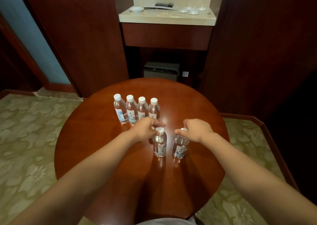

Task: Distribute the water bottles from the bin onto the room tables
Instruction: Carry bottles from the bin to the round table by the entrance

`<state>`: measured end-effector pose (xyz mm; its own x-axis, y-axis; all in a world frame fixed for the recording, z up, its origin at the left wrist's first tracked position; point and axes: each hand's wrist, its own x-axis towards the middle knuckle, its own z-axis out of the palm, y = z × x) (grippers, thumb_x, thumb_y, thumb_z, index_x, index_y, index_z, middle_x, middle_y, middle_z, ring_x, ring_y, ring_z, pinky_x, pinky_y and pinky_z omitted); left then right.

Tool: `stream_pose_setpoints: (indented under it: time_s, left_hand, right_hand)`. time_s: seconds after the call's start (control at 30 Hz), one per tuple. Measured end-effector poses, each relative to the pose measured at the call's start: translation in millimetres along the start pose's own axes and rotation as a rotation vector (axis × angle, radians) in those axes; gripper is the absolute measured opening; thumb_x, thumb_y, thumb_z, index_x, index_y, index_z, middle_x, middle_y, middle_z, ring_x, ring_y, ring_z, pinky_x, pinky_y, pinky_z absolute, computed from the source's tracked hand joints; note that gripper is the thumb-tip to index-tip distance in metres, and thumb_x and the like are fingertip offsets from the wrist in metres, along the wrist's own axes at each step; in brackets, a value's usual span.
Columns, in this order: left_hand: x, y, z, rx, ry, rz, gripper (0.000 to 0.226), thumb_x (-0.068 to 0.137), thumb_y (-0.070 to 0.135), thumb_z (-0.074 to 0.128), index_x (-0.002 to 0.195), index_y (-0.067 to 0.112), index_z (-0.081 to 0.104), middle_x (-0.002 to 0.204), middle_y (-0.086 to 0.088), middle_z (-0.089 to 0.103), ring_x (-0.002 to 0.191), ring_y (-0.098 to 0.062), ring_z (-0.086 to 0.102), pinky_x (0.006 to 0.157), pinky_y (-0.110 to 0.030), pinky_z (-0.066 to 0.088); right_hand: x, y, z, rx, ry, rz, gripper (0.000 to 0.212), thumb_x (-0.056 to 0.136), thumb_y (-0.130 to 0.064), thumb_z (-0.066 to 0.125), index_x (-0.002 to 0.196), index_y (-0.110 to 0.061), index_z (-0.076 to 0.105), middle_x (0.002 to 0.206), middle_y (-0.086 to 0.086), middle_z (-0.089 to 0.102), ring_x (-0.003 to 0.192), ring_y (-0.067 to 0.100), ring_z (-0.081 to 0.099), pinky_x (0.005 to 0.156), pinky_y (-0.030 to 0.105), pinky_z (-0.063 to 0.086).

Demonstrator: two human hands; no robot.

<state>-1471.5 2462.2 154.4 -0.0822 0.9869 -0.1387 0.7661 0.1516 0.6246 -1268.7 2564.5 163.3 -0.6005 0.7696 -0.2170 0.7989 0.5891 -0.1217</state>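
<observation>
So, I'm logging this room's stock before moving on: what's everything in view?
row bottles: four, clear with white caps, upright on the table's far left
near left bottle: one, clear, white cap, upright mid-table
near right bottle: one, same, beside it
table: one, reddish-brown, round, centre
counter: one, cream, alcove behind
cups: about four, white, counter's right end
dish: one, white, counter's left end
box: one, dark grey, under the counter
carpet: one, green-beige floral, floor
left hand: one, bare, fingers curled at near left bottle's cap, grip unclear
right hand: one, bare, pinches near right bottle's cap
</observation>
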Motion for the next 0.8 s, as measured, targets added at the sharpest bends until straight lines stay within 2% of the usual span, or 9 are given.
stream_pose_setpoints:
  time_s: [0.1, 0.17, 0.2, 0.27, 0.33, 0.43, 0.53, 0.63, 0.8]
  left_hand:
    - [0, 4, 2, -0.003, -0.008, 0.011, 0.043, 0.088, 0.004, 0.068, 0.127, 0.020, 0.065, 0.133, 0.005, 0.062, 0.120, -0.008, 0.057, 0.103, -0.025, 0.045]
    - [1, 7, 4, 0.035, 0.004, 0.008, 0.045, 0.087, 0.014, 0.072, 0.130, 0.022, 0.062, 0.133, 0.008, 0.061, 0.105, -0.004, 0.058, 0.094, -0.021, 0.045]
    - [1, 7, 6, 0.066, 0.018, -0.001, 0.047, 0.085, 0.020, 0.074, 0.131, 0.024, 0.061, 0.133, 0.010, 0.061, 0.099, -0.004, 0.057, 0.090, -0.022, 0.046]
    - [1, 5, 9, 0.126, 0.058, -0.038, 0.049, 0.082, 0.030, 0.076, 0.129, 0.028, 0.062, 0.128, 0.011, 0.063, 0.098, -0.007, 0.060, 0.090, -0.030, 0.051]
    - [0, 5, 12, 0.158, 0.097, -0.079, 0.047, 0.078, 0.036, 0.078, 0.123, 0.029, 0.064, 0.119, 0.009, 0.067, 0.096, -0.010, 0.063, 0.087, -0.037, 0.054]
    - [-1, 8, 15, 0.171, 0.140, -0.083, 0.037, 0.080, 0.031, 0.077, 0.115, 0.025, 0.067, 0.111, 0.005, 0.068, 0.087, -0.013, 0.061, 0.082, -0.036, 0.054]
    - [0, 12, 16, 0.207, 0.129, -0.026, 0.036, 0.085, 0.025, 0.074, 0.120, 0.021, 0.067, 0.120, 0.001, 0.066, 0.098, -0.017, 0.062, 0.084, -0.031, 0.051]
    - [1, 18, 15, 0.249, 0.088, 0.023, 0.040, 0.088, 0.024, 0.070, 0.127, 0.021, 0.063, 0.131, 0.001, 0.061, 0.113, -0.018, 0.061, 0.093, -0.034, 0.051]
    - [6, 21, 15, 0.261, 0.072, 0.036, 0.041, 0.089, 0.019, 0.067, 0.129, 0.020, 0.061, 0.132, 0.000, 0.060, 0.115, -0.020, 0.060, 0.094, -0.035, 0.050]
  right_hand:
    - [-3, 2, 1, 0.018, -0.005, 0.039, 0.047, 0.090, -0.068, 0.049, 0.087, -0.020, 0.048, 0.086, -0.001, 0.056, 0.081, 0.021, 0.051, 0.063, 0.031, 0.036]
    - [-4, 2, 2, 0.039, -0.001, 0.042, 0.049, 0.089, -0.068, 0.049, 0.093, -0.019, 0.053, 0.090, 0.000, 0.060, 0.084, 0.021, 0.054, 0.065, 0.031, 0.037]
    - [-4, 2, 4, 0.063, 0.002, 0.037, 0.051, 0.089, -0.068, 0.050, 0.099, -0.019, 0.057, 0.096, 0.001, 0.063, 0.088, 0.022, 0.057, 0.066, 0.031, 0.038]
    - [-6, 1, 5, 0.124, 0.002, 0.019, 0.050, 0.086, -0.064, 0.056, 0.112, -0.021, 0.061, 0.108, 0.000, 0.066, 0.102, 0.023, 0.061, 0.070, 0.031, 0.039]
    - [-9, 1, 4, 0.159, -0.015, 0.001, 0.045, 0.082, -0.053, 0.065, 0.117, -0.026, 0.061, 0.114, -0.002, 0.066, 0.107, 0.024, 0.062, 0.073, 0.031, 0.043]
    - [-12, 2, 3, 0.146, -0.041, -0.027, 0.032, 0.081, -0.031, 0.068, 0.113, -0.028, 0.063, 0.115, 0.000, 0.068, 0.103, 0.025, 0.064, 0.078, 0.033, 0.052]
    - [-12, 4, 4, 0.140, -0.034, -0.040, 0.030, 0.083, -0.021, 0.064, 0.113, -0.028, 0.065, 0.114, 0.001, 0.069, 0.102, 0.026, 0.065, 0.080, 0.035, 0.054]
    - [-13, 5, 5, 0.140, -0.018, -0.052, 0.031, 0.084, -0.022, 0.066, 0.115, -0.027, 0.065, 0.114, 0.001, 0.069, 0.104, 0.026, 0.065, 0.082, 0.037, 0.055]
    - [-13, 2, 11, 0.154, 0.016, -0.063, 0.030, 0.086, -0.029, 0.069, 0.115, -0.027, 0.066, 0.113, 0.001, 0.070, 0.105, 0.026, 0.065, 0.075, 0.030, 0.048]
